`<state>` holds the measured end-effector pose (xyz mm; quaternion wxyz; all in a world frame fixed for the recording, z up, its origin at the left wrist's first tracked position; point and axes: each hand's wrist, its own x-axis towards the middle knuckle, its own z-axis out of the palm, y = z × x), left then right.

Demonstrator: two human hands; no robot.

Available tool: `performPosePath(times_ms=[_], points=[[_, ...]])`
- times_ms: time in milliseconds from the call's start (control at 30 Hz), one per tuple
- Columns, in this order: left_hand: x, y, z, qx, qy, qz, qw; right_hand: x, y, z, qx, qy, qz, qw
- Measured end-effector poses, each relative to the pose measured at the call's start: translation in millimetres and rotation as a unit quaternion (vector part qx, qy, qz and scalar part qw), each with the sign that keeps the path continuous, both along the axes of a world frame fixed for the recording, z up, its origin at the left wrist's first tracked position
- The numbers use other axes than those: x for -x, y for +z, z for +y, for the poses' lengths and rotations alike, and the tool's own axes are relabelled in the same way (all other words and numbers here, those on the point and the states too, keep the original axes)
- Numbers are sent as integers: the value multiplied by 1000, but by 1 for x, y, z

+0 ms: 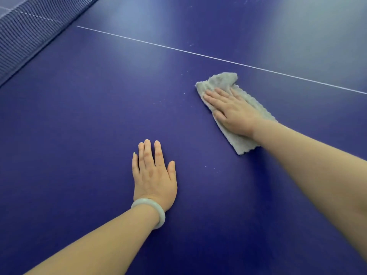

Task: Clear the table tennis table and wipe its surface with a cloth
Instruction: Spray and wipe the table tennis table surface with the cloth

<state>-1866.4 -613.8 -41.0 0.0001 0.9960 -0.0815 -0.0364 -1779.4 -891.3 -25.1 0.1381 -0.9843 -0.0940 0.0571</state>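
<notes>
The blue table tennis table (83, 120) fills the view. A grey cloth (220, 80) lies on it at centre right, a little short of the white centre line (158, 45). My right hand (232, 112) presses flat on the cloth with straight fingers. My left hand (154, 175) rests flat on the bare table nearer to me, fingers straight, a pale bangle on its wrist. Small white specks (206, 166) dot the surface between my hands.
The dark net (23, 36) runs across the upper left corner. Light glare falls on the far part of the table.
</notes>
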Motion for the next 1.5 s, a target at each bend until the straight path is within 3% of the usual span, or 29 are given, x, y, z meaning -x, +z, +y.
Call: performPosePath(times_ms=[100, 233, 367, 500, 567, 633, 767, 867, 933, 1067, 1233, 1433, 1500], points=[[0, 1, -1, 6, 0, 4, 1000, 55, 3, -38, -12, 12, 5, 1000], [2, 5, -1, 3, -2, 6, 1000, 133, 6, -82, -23, -194, 8, 981], [1, 5, -1, -1, 4, 12, 1000, 161, -2, -28, 23, -307, -5, 951], [2, 6, -2, -6, 4, 15, 1000, 129, -13, 59, 70, -259, -18, 963], [2, 6, -2, -8, 2, 17, 1000, 114, -13, 69, 66, -203, -19, 977], [1, 7, -1, -3, 3, 16, 1000, 116, -13, 49, 63, -209, -7, 976], [2, 6, -1, 3, -1, 14, 1000, 180, -12, 9, 40, -410, 22, 911], [2, 7, -1, 1, -4, 14, 1000, 223, -8, 41, 49, -483, 37, 873], [2, 9, -1, -3, -5, 20, 1000, 219, -7, 84, 56, -487, 23, 872], [2, 12, -1, 5, -8, 37, 999, 154, -14, 146, 72, -417, 15, 906], [1, 12, 2, 23, -11, 54, 998, 95, -18, 137, 65, -389, 31, 919], [1, 12, 7, 71, -23, 63, 995, 171, -9, 157, 44, -526, 49, 848], [0, 8, 8, 94, -25, 55, 994, 175, -12, 190, 61, -526, 25, 848]])
